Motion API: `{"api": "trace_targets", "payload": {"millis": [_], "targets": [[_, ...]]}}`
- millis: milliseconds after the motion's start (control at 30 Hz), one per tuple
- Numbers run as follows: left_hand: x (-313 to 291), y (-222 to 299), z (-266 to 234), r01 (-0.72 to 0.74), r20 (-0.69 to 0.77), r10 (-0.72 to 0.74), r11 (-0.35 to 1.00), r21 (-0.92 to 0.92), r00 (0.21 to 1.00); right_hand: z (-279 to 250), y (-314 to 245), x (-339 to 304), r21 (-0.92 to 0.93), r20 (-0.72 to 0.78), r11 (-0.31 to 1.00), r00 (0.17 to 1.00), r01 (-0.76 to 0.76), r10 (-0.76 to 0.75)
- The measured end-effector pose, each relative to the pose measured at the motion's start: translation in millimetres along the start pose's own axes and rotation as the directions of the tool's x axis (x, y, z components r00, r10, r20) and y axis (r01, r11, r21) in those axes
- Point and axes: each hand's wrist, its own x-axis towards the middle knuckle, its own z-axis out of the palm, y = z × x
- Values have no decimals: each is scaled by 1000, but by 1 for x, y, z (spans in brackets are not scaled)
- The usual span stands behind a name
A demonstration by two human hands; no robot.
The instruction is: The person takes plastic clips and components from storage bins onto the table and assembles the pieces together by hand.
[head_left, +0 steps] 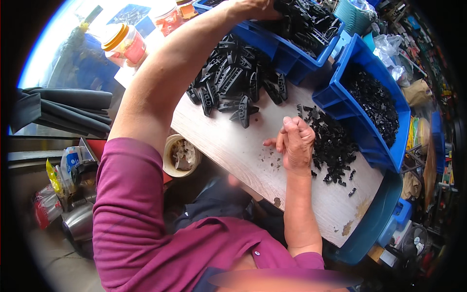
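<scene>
pale wooden worktop, crowded workshop around. left hand reaches into the far blue bin of large black plastic parts, grip hidden, cannot tell. right hand loosely curled at the heap of small black clips; contents unclear. step, judged: fetching parts. obstacles: pile of large black pieces, second blue bin, orange-lidded jar.
</scene>
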Motion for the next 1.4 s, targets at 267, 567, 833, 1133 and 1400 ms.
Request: {"api": "trace_targets", "payload": {"millis": [267,567,833,1133,1400], "targets": [[-27,-3,2,-137,-406,195,976,166,893,12,-1,-2,119,-55,992,998,40,-33],[-49,-20,0,-181,-807,102,984,-6,582,22,-3,-1,131,-215,987,974,96,-67],[-133,-53,24,197,-640,-533,830,-522,553,23,-4,-2,149,-184,981,979,122,-94],[-177,-47,60,366,-596,-545,838,-404,590,14,3,0,83,-14,990,994,113,-112],[-174,-43,52,392,-675,-391,906,-161,626,17,-2,-3,120,-86,988,992,100,-90]]}}
